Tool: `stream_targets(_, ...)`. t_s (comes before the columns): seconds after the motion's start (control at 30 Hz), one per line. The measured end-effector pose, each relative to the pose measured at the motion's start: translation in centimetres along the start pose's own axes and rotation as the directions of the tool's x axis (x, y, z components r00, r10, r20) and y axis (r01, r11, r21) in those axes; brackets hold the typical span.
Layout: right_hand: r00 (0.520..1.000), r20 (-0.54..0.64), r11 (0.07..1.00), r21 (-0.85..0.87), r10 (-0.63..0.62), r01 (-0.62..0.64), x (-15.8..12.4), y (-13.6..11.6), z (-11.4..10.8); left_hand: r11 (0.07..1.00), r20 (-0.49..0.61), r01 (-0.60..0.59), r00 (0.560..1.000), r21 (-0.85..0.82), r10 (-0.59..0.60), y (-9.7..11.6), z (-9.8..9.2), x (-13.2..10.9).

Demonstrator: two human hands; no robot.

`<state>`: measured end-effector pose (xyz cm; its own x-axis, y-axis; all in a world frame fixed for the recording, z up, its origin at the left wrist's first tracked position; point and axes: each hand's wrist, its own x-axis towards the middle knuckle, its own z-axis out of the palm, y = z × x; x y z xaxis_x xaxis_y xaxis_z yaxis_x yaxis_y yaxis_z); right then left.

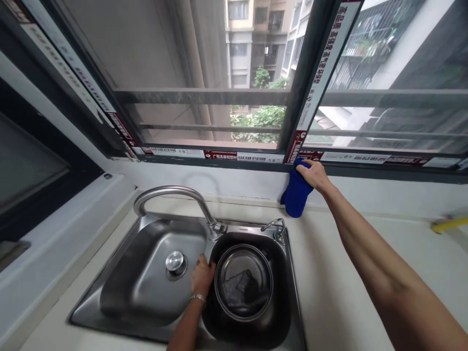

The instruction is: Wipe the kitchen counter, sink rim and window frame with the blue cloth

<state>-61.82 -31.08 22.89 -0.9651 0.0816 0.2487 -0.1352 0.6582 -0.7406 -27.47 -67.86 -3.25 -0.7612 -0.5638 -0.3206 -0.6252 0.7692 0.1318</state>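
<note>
My right hand (313,173) is closed on a blue cloth (297,194) and presses its top against the lower window frame (252,165). The cloth hangs down over the white wall to the back of the counter. Lower down, my left hand (203,277) grips the divider (209,249) between the two basins of the steel sink (126,273), its fingers curled and partly hidden. Beside that hand, in the right basin, lies a round metal strainer (244,251) with a dark, wet-looking item (237,287) in it that I cannot make out.
A curved steel faucet (175,190) swings over the back of the left basin, which has a drain plug (174,262). A small thin spout (272,224) stands at the right basin's back corner. Pale countertop (351,302) surrounds the sink. A yellow pipe (449,224) is at far right.
</note>
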Motion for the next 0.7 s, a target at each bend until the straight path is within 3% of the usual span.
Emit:
stream_targets(0.23,0.996,0.087,0.983,0.183,0.016,-0.032,-0.2,-0.2,-0.8,0.999,0.012,-0.027,1.000,-0.048,0.027,0.0,-0.3,0.4)
stream_targets(0.47,0.996,0.050,0.833,0.547,0.068,-0.084,-4.3,1.5,-2.3,0.997,0.020,-0.027,0.999,-0.072,0.028,-0.2,-0.2,1.1)
stream_targets(0.6,0.962,0.249,0.693,0.673,0.116,-0.257,-7.5,3.7,-4.9,0.997,0.029,-0.032,0.999,-0.066,0.034,-0.2,-0.3,1.4)
stream_targets(0.7,0.951,0.291,0.709,0.650,0.101,-0.274,-9.8,5.1,-6.8,0.998,0.040,-0.037,0.998,-0.046,0.039,-0.1,-0.6,1.8)
